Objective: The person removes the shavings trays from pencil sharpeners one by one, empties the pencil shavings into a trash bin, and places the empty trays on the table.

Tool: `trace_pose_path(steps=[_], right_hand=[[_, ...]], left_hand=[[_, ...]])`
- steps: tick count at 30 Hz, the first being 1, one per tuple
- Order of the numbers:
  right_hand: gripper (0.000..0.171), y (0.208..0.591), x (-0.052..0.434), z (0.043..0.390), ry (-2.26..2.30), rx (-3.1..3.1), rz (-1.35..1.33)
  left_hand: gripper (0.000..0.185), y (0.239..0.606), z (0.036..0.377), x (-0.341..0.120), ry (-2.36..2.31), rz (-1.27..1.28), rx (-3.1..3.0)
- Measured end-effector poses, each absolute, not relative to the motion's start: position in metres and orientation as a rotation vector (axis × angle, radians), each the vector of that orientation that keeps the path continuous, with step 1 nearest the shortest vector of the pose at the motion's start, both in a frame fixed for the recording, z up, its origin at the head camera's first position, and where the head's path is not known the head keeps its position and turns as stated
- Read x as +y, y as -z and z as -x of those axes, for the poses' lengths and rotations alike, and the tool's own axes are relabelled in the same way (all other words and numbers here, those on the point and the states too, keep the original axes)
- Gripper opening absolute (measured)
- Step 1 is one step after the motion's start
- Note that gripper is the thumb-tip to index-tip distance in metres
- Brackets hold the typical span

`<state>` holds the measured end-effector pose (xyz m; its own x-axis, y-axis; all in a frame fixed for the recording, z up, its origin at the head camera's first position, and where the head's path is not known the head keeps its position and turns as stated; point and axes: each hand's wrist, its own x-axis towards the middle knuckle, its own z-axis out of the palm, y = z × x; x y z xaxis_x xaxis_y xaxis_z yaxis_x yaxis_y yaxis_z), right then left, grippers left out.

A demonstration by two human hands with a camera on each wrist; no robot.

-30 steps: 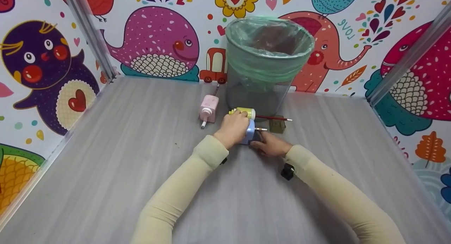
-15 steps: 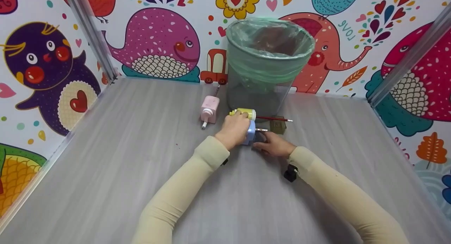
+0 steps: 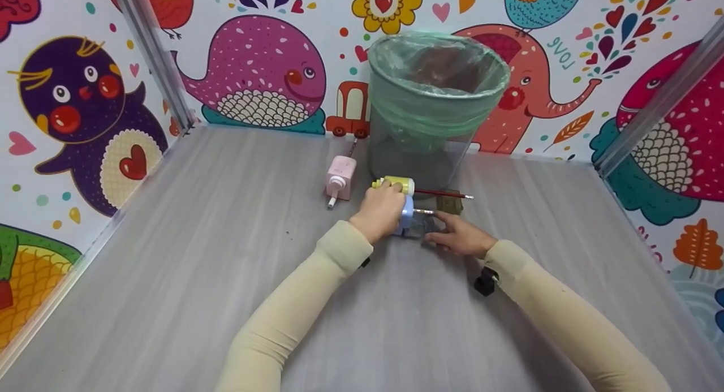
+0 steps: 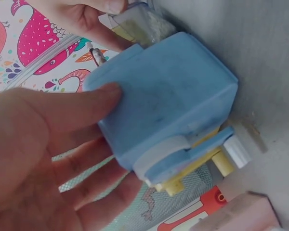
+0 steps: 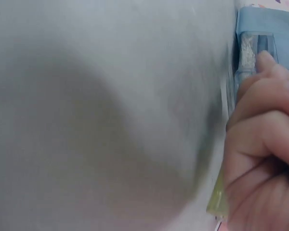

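Observation:
A blue pencil sharpener point(image 3: 406, 215) point(image 4: 168, 101) stands on the grey table in front of the bin. My left hand point(image 3: 380, 210) point(image 4: 43, 144) grips it from the left, thumb on top. A short pencil point(image 3: 423, 211) sticks out of its right face. My right hand point(image 3: 459, 236) point(image 5: 262, 159) pinches the sharpener's clear shavings drawer point(image 3: 424, 227) point(image 4: 142, 21) point(image 5: 253, 53), which is partly drawn out to the right and has shavings in it.
A yellow sharpener point(image 3: 396, 184) with a red pencil point(image 3: 444, 194) in it lies just behind. A pink sharpener point(image 3: 341, 177) sits to the left and a small olive box point(image 3: 451, 203) to the right. The bin with a green bag point(image 3: 436, 98) stands by the back wall.
My right hand has moved to the right, and the clear drawer has come partway out of the blue sharpener. My left hand keeps its hold.

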<state>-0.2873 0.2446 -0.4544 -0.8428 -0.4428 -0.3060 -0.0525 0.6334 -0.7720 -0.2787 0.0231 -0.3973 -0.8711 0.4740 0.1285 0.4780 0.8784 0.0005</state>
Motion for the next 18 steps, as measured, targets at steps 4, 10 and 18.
trace_pose_path(steps=[4,10,18], right_hand=[[0.076,0.452,0.252,0.286,1.060,2.393,0.325],[0.082,0.447,0.261,0.284,1.095,2.384,0.252],[0.080,0.436,0.271,0.284,1.143,2.427,0.336]], left_hand=[[0.036,0.397,0.279,0.023,0.048,0.751,-2.940],[0.037,0.397,0.280,0.024,0.015,0.753,-2.949],[0.028,0.398,0.283,0.022,0.009,0.764,-2.880]])
